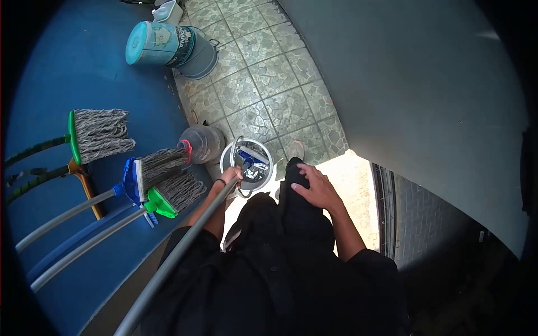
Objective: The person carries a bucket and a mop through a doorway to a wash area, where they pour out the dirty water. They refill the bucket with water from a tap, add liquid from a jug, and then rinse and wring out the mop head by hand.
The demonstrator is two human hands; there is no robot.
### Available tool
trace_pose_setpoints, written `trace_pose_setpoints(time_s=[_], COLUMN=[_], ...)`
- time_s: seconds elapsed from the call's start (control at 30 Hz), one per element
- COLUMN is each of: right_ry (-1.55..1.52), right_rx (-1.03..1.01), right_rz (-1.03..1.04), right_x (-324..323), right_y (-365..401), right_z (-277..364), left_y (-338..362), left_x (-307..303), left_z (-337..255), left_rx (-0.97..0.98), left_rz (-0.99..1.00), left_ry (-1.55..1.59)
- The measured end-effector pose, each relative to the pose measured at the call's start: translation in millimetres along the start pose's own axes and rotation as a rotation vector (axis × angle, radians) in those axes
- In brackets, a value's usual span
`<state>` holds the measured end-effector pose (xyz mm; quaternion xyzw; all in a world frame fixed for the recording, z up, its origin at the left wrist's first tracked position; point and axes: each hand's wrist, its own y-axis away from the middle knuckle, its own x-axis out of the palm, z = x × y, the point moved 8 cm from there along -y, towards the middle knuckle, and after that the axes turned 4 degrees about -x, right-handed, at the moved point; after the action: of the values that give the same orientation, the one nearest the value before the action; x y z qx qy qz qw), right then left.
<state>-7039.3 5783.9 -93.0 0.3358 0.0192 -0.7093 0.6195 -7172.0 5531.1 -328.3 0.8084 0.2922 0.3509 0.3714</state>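
Observation:
My left hand (231, 176) is wrapped around the long grey pole (190, 235) of a mop, just above the bucket's near rim. The mop's blue head (252, 158) sits inside a round light-coloured bucket (271, 165), with shiny water around it. A curved bail handle (237, 140) stands up over the bucket's left side, close to my left hand. My right hand (319, 187) rests over my dark-clothed knee, fingers spread and holding nothing.
Several mops (103, 134) hang on the blue wall at left. Beside the bucket stands a clear plastic jug (204, 144). Farther off are a grey bin (202, 59) and a teal-lidded pail (159, 43). A grey wall or panel (414, 84) bounds the tiled floor (269, 84) on the right.

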Motion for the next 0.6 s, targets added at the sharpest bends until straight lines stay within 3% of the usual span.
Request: trace_pose_setpoints(time_s=[0.07,0.1,0.17,0.2,0.27,0.33,0.37,0.43,0.47,0.5,0.53,0.6], right_ry=[-0.09,-0.116,-0.025,-0.079,0.052,-0.092,-0.159,-0.254,-0.247,-0.263,-0.34,-0.346], right_rx=[-0.472,-0.677,-0.933,-0.992,-0.79,-0.763,-0.752,-0.835,-0.792,-0.875,-0.699,-0.583], right_rz=[0.188,0.255,0.317,0.264,0.293,0.224,0.19,-0.069,-0.084,-0.335,-0.135,-0.166], right_x=[-32,-38,-26,-22,-6,-27,-39,-76,-91,-99,-125,-171], right_y=[-43,-54,-79,-101,-175,-234,-265,-325,-361,-398,-423,-470], right_z=[172,238,317,341,362,394,409,441,454,461,482,510], left_y=[-6,14,3,-22,-34,-55,-59,-58,-64,-63,-56,-107], left_x=[8,21,16,4,-8,-31,-35,-41,-46,-59,-67,-99], left_z=[-68,-132,-198,-200,-264,-329,-365,-443,-470,-508,-544,-575], left_rx=[-0.033,0.383,0.304,-0.205,-0.092,0.136,0.111,0.041,-0.068,0.14,0.351,0.137], left_rz=[0.041,-0.099,-0.144,-0.054,-0.085,-0.024,-0.024,-0.028,0.101,-0.09,-0.285,-0.102], left_ry=[-0.062,-0.169,-0.054,0.156,0.154,0.193,0.227,0.286,0.441,0.497,0.566,0.551])
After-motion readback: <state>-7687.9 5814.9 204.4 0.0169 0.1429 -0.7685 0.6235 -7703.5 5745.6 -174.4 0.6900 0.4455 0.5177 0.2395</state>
